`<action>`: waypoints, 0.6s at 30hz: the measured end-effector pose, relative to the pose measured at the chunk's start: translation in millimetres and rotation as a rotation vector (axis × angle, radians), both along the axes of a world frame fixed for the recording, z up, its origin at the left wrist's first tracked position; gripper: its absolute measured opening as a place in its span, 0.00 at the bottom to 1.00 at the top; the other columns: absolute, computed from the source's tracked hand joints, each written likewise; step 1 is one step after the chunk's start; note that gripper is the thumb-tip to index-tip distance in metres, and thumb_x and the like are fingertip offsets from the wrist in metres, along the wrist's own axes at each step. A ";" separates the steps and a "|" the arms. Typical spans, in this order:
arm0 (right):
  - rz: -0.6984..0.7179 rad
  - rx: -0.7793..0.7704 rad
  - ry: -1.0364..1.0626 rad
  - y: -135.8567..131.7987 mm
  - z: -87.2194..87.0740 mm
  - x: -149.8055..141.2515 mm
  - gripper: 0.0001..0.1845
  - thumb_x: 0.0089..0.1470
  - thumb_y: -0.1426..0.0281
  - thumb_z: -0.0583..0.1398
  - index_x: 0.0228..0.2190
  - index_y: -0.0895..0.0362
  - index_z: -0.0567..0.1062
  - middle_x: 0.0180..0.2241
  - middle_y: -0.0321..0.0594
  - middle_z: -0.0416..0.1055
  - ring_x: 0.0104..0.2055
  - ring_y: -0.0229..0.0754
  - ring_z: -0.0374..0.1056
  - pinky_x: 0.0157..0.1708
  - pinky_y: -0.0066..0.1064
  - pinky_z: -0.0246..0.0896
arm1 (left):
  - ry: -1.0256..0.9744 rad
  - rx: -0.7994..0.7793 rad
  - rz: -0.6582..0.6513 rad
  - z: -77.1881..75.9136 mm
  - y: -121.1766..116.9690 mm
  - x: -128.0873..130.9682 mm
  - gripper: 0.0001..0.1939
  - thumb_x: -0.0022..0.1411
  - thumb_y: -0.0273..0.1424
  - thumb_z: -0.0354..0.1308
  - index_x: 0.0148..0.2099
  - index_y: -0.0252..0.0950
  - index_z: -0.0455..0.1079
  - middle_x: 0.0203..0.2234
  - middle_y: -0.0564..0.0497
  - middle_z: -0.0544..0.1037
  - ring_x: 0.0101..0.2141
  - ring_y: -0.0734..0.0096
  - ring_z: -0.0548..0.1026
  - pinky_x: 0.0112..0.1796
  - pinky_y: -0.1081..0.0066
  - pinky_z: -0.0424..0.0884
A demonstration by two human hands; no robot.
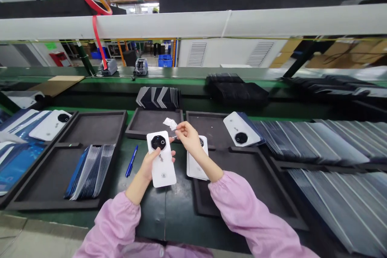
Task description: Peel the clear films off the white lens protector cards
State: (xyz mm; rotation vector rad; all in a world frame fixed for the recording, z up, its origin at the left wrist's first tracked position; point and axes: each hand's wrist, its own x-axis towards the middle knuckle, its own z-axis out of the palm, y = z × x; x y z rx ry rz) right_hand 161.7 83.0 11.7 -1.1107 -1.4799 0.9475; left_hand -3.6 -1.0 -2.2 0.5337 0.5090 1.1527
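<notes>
My left hand (147, 166) grips a white phone back cover (164, 169) with a round black camera area near its top. The thumb lies on the front of the cover, just below the camera area, and other fingers show at its right edge. My right hand (190, 139) is closed in a pinch beside the cover's upper right corner. A crumpled white scrap (170, 123), thin like film or paper, sticks out from its fingertips. Under my right forearm lie several similar white covers (196, 167), partly hidden. A blue pen (132, 162) rests on the bench left of my left hand.
Black trays (99, 127) flank the work spot; the left one holds a row of thin panels (93, 173). Another white cover (241, 131) leans at the right tray, near many grey panels (314, 145). Red tape (96, 2) hangs from the white rail (193, 24) above.
</notes>
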 end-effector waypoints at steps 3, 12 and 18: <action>0.038 -0.022 -0.087 6.2 1.0 -13.9 0.08 0.49 0.67 0.58 0.33 0.54 0.67 0.24 0.29 0.67 0.24 0.37 0.68 0.32 0.32 0.67 | 0.005 -0.042 0.003 -3.2 3.5 -5.3 0.42 0.58 0.39 0.67 0.69 0.29 0.58 0.39 0.38 0.84 0.32 0.57 0.83 0.35 0.67 0.75; -0.069 -0.132 -0.577 51.4 20.5 -12.7 0.13 0.62 0.65 0.60 0.46 0.58 0.71 0.44 0.44 0.74 0.45 0.45 0.74 0.49 0.40 0.68 | -0.009 -0.107 0.077 -7.4 15.9 -11.1 0.41 0.59 0.37 0.67 0.70 0.30 0.57 0.38 0.40 0.84 0.37 0.58 0.83 0.41 0.66 0.76; -0.186 -0.262 -0.891 93.8 21.8 -35.4 0.20 0.64 0.63 0.62 0.54 0.58 0.71 0.54 0.46 0.70 0.52 0.49 0.71 0.50 0.48 0.71 | -0.030 -0.095 0.053 -5.9 17.1 -14.6 0.38 0.59 0.38 0.65 0.68 0.30 0.60 0.37 0.40 0.84 0.35 0.58 0.83 0.39 0.66 0.76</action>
